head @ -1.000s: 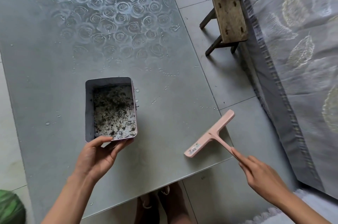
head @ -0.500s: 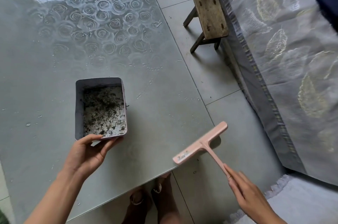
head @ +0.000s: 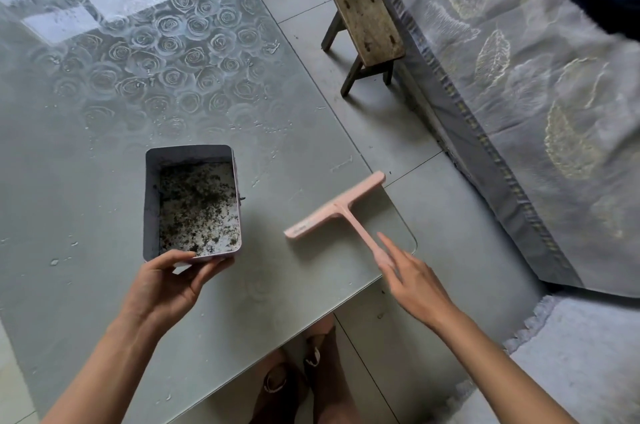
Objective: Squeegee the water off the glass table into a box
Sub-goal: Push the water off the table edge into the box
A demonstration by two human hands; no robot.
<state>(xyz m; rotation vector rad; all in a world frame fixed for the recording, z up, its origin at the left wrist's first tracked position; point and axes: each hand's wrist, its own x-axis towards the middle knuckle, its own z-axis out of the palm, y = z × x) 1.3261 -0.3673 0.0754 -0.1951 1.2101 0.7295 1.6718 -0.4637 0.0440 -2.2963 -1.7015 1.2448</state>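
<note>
Glass tops the table (head: 86, 163), grey-green, with a rose pattern pressed into its far half and window light reflected across the far end. Water droplets (head: 263, 127) and thin streaks lie scattered over the middle and along the right edge. Through the glass at the near edge, the person's feet (head: 294, 378) show on the tiled floor (head: 398, 132). A small wooden stool (head: 369, 21) stands on those tiles beyond the table's right side, close against a grey cloth (head: 519, 94) with a pale leaf pattern. A fringed rug (head: 581, 347) lies at the lower right.

The box (head: 151, 208) is rectangular and open, with grey walls and a pinkish rim, and sits on the table left of centre. Dark specks and wet grit cover its pale bottom. The left hand (head: 166, 285) grips its near wall, thumb on the rim.

The pink squeegee (head: 334, 208) lies near the table's right corner, blade across, handle towards the person. The right hand (head: 412, 285) meets the handle's end with fingers stretched out; blur hides whether they pinch it.
</note>
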